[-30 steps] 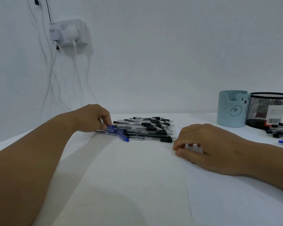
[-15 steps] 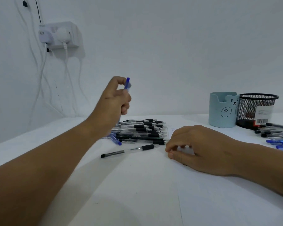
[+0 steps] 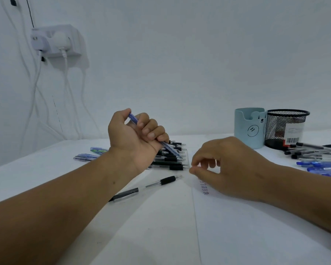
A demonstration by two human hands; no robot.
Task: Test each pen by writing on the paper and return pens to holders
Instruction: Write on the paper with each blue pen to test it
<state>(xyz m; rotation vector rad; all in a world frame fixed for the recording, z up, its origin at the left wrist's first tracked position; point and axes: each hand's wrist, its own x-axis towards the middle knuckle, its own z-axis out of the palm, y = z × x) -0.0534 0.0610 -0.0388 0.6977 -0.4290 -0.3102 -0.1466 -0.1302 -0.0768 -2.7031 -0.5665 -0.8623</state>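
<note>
My left hand point(image 3: 136, 136) grips a blue pen point(image 3: 170, 149) in its fist above the table, the tip pointing down to the right over a row of black pens point(image 3: 173, 161). My right hand point(image 3: 224, 165) hovers just over the white paper point(image 3: 256, 226) with thumb and fingers loosely curled and nothing in them, above several handwritten "test" lines point(image 3: 204, 187). One black pen point(image 3: 145, 187) lies loose in front of the row. A light blue bear holder point(image 3: 249, 128) and a black mesh holder point(image 3: 287, 128) stand at the back right.
Several black and blue pens point(image 3: 321, 159) lie scattered at the right, below the holders. A few blue pens point(image 3: 88, 154) lie left of the row. A wall socket with plugged chargers point(image 3: 54, 42) and hanging cables is at the upper left.
My left hand picked a blue pen from the pile, raised it, then lowered and turned it tip-down toward the right. A black pen rolled loose in front of the row. My right hand lifted slightly.
</note>
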